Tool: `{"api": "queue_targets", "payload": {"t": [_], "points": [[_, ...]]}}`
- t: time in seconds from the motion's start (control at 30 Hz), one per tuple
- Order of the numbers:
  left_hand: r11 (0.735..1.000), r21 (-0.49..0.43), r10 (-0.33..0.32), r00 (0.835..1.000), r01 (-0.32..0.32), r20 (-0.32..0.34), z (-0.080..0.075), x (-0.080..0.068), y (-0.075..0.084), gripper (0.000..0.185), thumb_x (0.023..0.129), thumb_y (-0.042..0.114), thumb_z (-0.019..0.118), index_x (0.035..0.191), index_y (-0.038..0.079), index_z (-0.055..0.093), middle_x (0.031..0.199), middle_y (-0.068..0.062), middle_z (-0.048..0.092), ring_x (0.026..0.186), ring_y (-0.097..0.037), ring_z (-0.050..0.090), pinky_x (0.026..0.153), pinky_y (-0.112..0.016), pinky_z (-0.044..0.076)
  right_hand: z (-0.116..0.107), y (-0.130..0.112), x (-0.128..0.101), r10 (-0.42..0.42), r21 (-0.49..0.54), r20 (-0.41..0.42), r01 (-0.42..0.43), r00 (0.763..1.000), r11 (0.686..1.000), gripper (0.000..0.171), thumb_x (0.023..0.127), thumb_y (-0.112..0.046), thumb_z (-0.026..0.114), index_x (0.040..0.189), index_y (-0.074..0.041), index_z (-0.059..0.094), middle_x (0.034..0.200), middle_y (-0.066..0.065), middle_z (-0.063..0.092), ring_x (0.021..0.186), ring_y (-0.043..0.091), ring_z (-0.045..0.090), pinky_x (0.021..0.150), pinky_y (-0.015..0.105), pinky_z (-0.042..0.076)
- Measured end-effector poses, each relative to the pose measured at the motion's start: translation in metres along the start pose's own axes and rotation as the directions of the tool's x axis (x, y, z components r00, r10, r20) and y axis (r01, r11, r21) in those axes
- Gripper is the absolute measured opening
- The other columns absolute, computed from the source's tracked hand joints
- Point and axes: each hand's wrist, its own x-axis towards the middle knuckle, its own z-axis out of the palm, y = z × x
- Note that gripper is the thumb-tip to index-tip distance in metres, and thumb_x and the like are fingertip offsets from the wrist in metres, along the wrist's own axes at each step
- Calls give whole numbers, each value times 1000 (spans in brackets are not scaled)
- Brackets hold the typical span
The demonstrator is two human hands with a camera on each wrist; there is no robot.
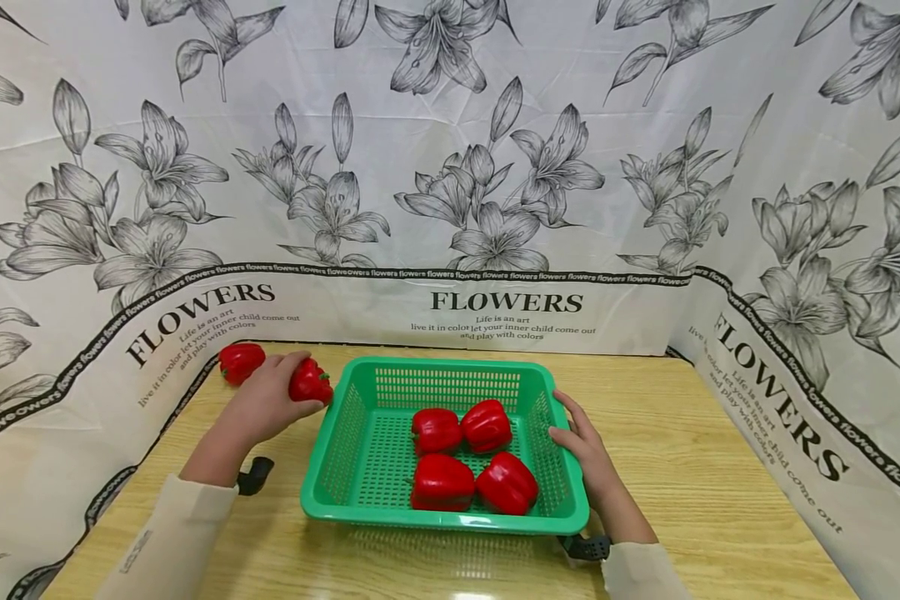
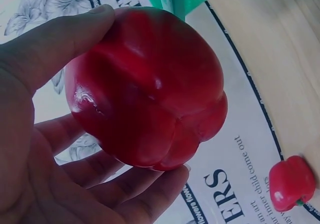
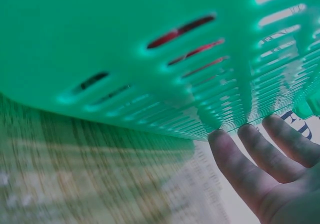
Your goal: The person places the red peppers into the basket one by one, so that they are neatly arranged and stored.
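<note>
My left hand [image 1: 273, 396] holds a red bell pepper [image 1: 310, 382] just outside the left rim of a green plastic basket [image 1: 450, 522]. In the left wrist view, thumb and fingers curl round that glossy pepper [image 2: 150, 89], its lobed end showing. Inside the basket lie several red bell peppers [image 1: 442, 482], grouped toward the middle and right. My right hand [image 1: 588, 450] grips the basket's right rim, thumb over the edge. The right wrist view has the fingertips of this hand [image 3: 265, 169] against the outside of the slotted wall [image 3: 150, 99].
Another red bell pepper [image 1: 242, 363] sits at the table's far left corner, behind my left hand. The wooden table [image 1: 690, 467] is bordered by a white flower-printed cloth [image 1: 510, 233] at the back and sides. Dark straps show at both wrists.
</note>
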Motion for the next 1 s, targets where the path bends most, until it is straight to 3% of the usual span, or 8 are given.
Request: {"api": "queue_targets", "payload": {"t": [1.0], "points": [[999, -18, 40, 999, -41, -10, -11, -24, 39, 74, 82, 31, 76, 142, 4, 43, 131, -27, 50, 108, -43, 57, 82, -53, 55, 0, 1, 1, -1, -9, -7, 1, 1000, 1000, 61, 101, -20, 45, 155, -22, 16, 148, 26, 35, 107, 24, 64, 82, 44, 57]]}}
